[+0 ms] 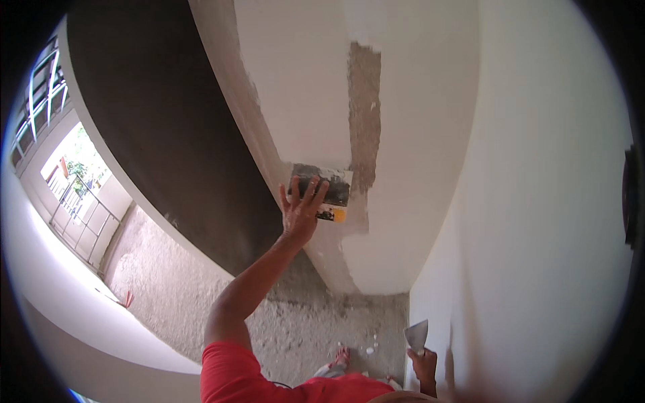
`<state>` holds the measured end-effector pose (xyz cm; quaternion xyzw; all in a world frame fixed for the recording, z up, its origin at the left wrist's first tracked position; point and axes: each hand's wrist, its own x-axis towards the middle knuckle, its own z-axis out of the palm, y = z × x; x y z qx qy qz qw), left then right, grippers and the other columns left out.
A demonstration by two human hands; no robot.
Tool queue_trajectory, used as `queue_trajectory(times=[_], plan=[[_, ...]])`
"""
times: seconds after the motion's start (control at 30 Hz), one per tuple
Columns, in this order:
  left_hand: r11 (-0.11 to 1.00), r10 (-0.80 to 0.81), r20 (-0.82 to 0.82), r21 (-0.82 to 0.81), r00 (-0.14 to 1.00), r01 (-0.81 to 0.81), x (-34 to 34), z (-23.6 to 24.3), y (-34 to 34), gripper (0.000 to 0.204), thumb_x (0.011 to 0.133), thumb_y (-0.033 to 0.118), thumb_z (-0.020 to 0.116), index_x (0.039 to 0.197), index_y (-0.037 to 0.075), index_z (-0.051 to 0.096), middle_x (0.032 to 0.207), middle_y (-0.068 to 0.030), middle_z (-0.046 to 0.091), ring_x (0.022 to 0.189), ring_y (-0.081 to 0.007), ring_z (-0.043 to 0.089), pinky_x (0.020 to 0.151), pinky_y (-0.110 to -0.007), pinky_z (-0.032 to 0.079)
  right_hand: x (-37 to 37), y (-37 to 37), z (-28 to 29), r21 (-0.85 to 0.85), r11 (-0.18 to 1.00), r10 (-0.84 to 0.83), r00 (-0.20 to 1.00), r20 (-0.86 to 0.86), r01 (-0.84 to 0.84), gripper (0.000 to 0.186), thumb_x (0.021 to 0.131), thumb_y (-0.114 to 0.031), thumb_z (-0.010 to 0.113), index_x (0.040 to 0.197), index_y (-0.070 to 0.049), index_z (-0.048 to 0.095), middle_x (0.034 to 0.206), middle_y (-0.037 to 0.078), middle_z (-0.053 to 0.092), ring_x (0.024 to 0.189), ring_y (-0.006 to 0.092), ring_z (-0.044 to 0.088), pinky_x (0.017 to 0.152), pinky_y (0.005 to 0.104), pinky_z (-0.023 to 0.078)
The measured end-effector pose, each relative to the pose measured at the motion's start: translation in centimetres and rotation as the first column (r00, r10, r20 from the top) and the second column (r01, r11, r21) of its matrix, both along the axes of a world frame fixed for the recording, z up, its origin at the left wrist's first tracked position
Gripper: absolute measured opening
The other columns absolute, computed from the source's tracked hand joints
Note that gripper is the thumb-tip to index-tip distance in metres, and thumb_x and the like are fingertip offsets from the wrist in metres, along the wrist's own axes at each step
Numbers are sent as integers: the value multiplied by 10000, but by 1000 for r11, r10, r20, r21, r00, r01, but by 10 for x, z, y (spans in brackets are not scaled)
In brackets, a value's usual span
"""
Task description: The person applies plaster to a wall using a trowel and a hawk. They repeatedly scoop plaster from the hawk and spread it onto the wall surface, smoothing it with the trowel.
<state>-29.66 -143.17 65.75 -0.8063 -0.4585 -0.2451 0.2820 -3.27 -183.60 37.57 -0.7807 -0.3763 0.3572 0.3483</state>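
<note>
My left hand presses a wide putty blade against the wall, its fingers spread over the back of the blade. The blade is dark, smeared with pale filler, and has a yellow part at its lower edge. Just above and right of it runs a rough grey-brown upright strip on the whitish wall. Low on the right, my right hand is closed round the handle of a small putty knife, whose flared metal blade points upward, away from the wall being worked.
A dark recessed panel or opening lies left of the worked wall. To the right stands a smooth white wall. Below is a rough concrete floor with white crumbs. Far left are a metal railing and a bright opening.
</note>
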Motion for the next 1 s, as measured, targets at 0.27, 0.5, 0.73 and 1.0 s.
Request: queue_trajectory(times=[0.27,0.5,0.73,1.0], plan=[[752,7,81,656,997,-59,7,352,47,874,779,-21,591,1498,371,288,1501,15,400,1366,-307,357,1074,-653,259,-25,8,8,218,974,-47,996,-73,62,298,758,-272,742,756,19,682,615,106,648,548,172,584,555,362,458],[883,127,162,430,979,-186,42,490,34,674,917,-28,465,1517,221,284,1559,-97,295,1424,-329,277,1135,-638,175,-28,5,-6,162,978,-117,990,-77,128,283,763,-265,731,750,11,670,591,66,621,521,155,548,529,359,444],[916,72,51,392,996,-86,24,462,54,714,866,-70,457,1511,191,299,1533,-115,343,1386,-335,345,1146,-513,269,-23,1,-10,-26,995,-97,989,-115,95,330,738,-298,753,806,19,697,729,189,687,682,322,683,652,409,515],[893,140,96,417,985,-168,1,195,60,825,749,-39,606,1481,251,359,1524,-38,368,1370,-409,335,1053,-665,293,-15,-4,21,95,995,-23,999,-29,26,307,774,-287,735,743,11,664,580,110,601,520,220,578,530,385,456]])
